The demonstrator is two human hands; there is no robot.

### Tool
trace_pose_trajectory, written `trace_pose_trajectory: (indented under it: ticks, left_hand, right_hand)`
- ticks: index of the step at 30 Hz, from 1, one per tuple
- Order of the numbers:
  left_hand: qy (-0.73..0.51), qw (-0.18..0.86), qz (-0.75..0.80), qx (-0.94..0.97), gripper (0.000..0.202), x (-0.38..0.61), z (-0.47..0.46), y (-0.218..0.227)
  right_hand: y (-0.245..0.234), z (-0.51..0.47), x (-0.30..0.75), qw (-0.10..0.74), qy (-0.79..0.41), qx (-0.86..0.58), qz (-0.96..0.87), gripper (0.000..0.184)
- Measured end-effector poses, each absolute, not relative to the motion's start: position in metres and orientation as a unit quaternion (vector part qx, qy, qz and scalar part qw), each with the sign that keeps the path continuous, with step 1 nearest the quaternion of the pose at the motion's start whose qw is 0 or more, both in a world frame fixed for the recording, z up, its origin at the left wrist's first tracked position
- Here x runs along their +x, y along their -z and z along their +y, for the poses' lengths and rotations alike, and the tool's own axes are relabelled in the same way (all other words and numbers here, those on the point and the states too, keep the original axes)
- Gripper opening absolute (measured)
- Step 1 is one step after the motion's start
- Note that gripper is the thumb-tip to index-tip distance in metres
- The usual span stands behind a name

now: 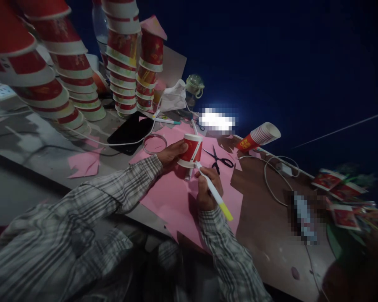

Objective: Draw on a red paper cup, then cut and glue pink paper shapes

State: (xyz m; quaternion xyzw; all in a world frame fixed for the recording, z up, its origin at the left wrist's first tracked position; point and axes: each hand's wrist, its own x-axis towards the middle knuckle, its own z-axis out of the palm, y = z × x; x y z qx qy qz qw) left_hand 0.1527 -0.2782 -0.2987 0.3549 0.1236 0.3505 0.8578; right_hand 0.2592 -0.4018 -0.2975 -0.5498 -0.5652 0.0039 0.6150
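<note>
My left hand (174, 153) is closed on a red and white paper cup (192, 147), held upside down over pink paper (164, 197). In my right hand (209, 188) is a white marker with a yellow end (214, 192); its tip meets the cup near the lower rim. Just right of the cup lie scissors with black handles (219, 160), blades apart. A roll of tape (154, 144) rests left of my left hand. Below the cup, a small pale object is partly hidden.
Tall stacks of red and white cups (122, 63) stand at the left. Near them lies a black phone or tablet (130, 132). A nested cup stack (260, 136) leans at the back right. White cable (271, 184) loops over the brown table (261, 218). Decorated cups (345, 216) sit far right.
</note>
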Motion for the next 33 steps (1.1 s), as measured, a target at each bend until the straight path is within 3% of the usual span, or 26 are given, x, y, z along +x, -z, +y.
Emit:
trace_pose_trajectory:
  ticks: [16, 33]
  left_hand:
    - [-0.37, 0.855, 0.139, 0.336, 0.048, 0.152, -0.276, 0.299]
    - [-0.377, 0.842, 0.22, 0.317, 0.045, 0.152, -0.272, 0.302]
  right_hand:
    - [0.3, -0.405, 0.264, 0.655, -0.022, -0.555, -0.513, 0.018]
    - [0.3, -0.408, 0.261, 0.602, 0.044, -0.496, -0.624, 0.016]
